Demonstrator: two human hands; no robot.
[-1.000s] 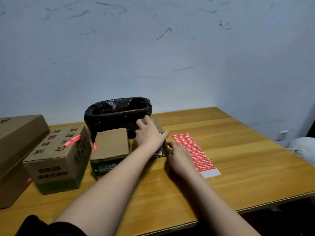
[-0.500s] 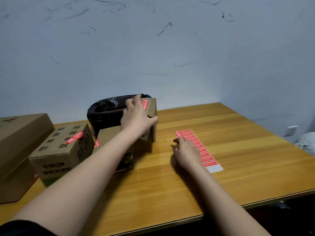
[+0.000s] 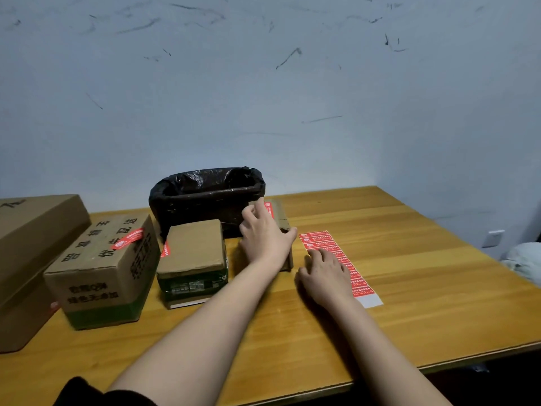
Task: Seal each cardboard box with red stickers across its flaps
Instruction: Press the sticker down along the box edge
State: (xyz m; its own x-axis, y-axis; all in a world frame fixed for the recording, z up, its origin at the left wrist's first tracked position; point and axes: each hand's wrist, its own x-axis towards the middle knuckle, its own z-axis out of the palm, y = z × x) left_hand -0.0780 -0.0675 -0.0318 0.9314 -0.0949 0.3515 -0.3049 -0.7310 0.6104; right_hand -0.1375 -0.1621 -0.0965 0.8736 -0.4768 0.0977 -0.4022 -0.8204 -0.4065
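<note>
Near the centre of the frame, the left hand (image 3: 265,234) lies across the top of a small cardboard box (image 3: 281,218), fingers curled over its far edge and thumb stretched along its right side, gripping it. The box stands on the wooden table (image 3: 409,273), just in front of a bin lined with a black bag (image 3: 205,194). A red sticker (image 3: 268,210) shows on the box's top beside the fingers.

Just right of the box, the right hand (image 3: 326,275) rests palm down on a strip of red stickers (image 3: 355,281), fingers straight and relaxed, holding nothing.

Left of centre sits a second small box (image 3: 193,247) with a red sticker (image 3: 165,249) on its left edge. Further left stands a printed box (image 3: 102,268) sealed by a red sticker (image 3: 127,238) across its top. A long plain carton (image 3: 32,244) fills the left edge of the frame.
</note>
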